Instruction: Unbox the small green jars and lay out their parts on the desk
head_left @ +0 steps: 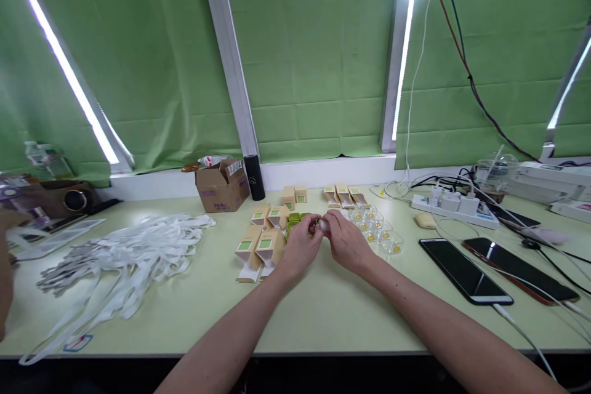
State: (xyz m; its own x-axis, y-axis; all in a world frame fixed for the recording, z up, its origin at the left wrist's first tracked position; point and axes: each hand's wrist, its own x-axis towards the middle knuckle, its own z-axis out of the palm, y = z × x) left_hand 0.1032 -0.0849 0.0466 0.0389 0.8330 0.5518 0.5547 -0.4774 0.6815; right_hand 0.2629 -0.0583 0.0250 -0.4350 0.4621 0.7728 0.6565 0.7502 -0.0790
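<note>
My left hand and my right hand meet over the middle of the table, fingers pinched together. Between their fingertips is a small whitish piece, mostly covered, whose kind I cannot make out. Just behind my left hand sit several green pieces, partly hidden. Small open kraft boxes with green labels lie to the left of my left hand. Beside my right hand stand several clear plastic cups with yellow bits in their bases.
White straps lie piled at left. A cardboard box and a black cylinder stand at the back. Two phones on cables and a power strip occupy the right. Part of another person shows at the left edge.
</note>
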